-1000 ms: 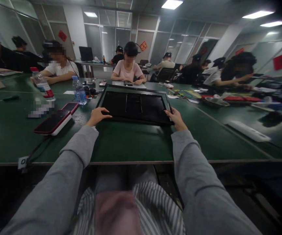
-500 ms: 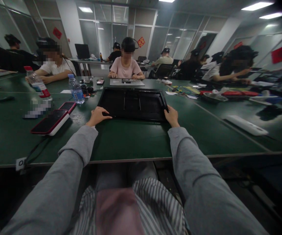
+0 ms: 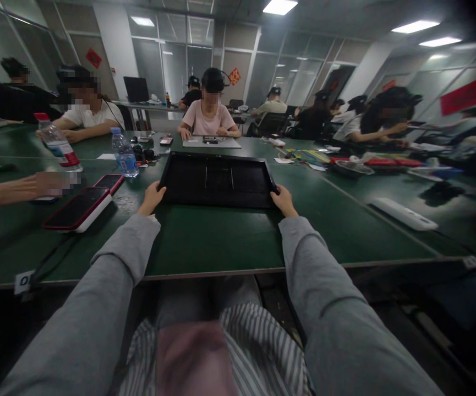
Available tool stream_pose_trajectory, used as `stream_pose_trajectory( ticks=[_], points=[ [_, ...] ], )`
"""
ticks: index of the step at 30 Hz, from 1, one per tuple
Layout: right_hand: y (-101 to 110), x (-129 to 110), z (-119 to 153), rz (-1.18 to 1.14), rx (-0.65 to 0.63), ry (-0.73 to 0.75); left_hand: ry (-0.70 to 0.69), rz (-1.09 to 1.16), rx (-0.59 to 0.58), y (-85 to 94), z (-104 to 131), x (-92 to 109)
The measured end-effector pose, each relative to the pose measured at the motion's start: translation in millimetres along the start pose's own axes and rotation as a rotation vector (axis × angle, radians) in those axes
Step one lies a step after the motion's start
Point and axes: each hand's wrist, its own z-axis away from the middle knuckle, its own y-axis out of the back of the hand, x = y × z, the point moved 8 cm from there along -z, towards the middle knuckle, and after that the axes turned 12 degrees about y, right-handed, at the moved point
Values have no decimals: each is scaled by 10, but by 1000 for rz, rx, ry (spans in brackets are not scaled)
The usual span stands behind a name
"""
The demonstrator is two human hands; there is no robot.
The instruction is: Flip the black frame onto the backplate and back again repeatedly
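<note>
A black rectangular tray (image 3: 180, 180) with a raised rim and two thin light strips near its middle is in front of me at the green table. My left hand (image 3: 152, 198) grips its left edge near the front corner, thumb on the rim. At the right front corner, my right hand (image 3: 284, 200) holds the edge in the same way. The fingers under the tray are hidden.
Left of the tray are a blue-capped bottle (image 3: 124, 154), a red-capped bottle (image 3: 60, 144) and phones (image 3: 76, 209). Another person's hand (image 3: 35, 186) reaches in from the left. A white power strip (image 3: 403, 213) lies right. A person (image 3: 209, 115) sits opposite.
My left hand has moved from the tray's front edge to its left side and closed on it. Another person's hand has come in at the left. The view has shifted slightly.
</note>
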Motion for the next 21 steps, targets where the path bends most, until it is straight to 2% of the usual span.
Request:
stream_pose_trajectory(
  ticks=[4, 11, 16, 21],
  points=[
    [-33, -21, 14, -30, -24, 41, 39, -48, 28, 52, -50, -88],
    [0, -135, 76, 24, -51, 94, 71, -250, 165, 202, 159, -88],
    [35, -275, 79, 24, -49, 159, 57, -239, 192, 224, 201, -34],
    [58, -290, 73, 31, -40, 142, 44, -232, 197, 232, 180, 2]
  ],
)
